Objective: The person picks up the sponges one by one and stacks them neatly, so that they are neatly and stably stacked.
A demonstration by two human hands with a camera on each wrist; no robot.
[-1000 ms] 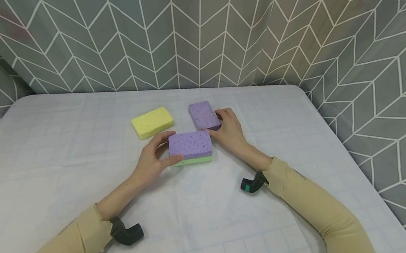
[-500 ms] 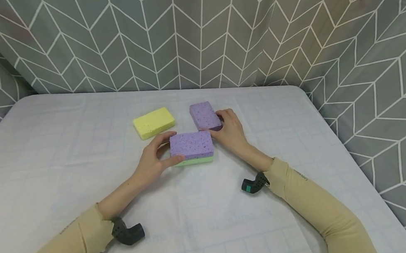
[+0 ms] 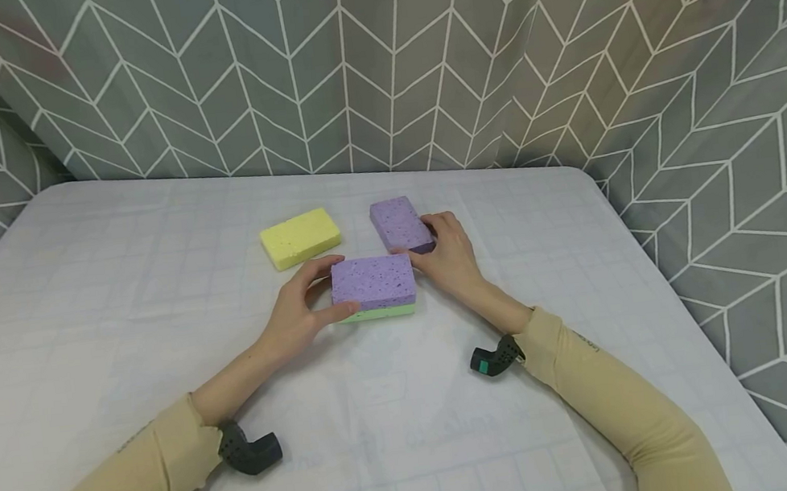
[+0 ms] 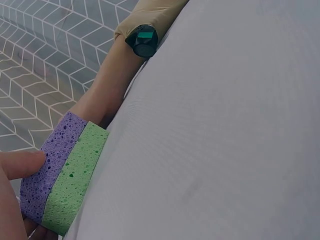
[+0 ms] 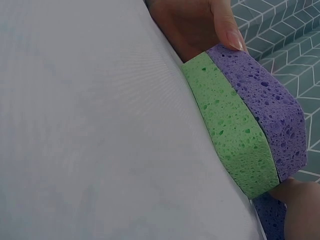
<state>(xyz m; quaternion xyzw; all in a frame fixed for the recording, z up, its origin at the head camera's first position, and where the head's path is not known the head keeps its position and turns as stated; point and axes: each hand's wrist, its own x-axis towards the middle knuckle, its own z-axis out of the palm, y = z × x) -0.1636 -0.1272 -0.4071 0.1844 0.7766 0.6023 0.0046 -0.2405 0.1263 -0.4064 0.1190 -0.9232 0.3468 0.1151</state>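
Note:
A purple sponge (image 3: 372, 282) lies flat on top of a green sponge (image 3: 390, 311), the two stacked on the table. My left hand (image 3: 290, 314) holds the stack at its left end, thumb on the near side and fingers behind. In the left wrist view the thumb presses the purple sponge (image 4: 57, 155), above the green sponge (image 4: 77, 177). Just behind the stack, my right hand (image 3: 452, 259) grips the near right end of a second purple sponge (image 3: 398, 223). The right wrist view shows only a dark blue-purple bit of that sponge (image 5: 272, 220) beside the hand (image 5: 304, 210).
A yellow sponge (image 3: 301, 238) lies flat behind my left hand, left of the second purple sponge. White cloth with faint grid lines covers the table (image 3: 385, 425). A grey patterned curtain (image 3: 315, 68) hangs along the back and sides.

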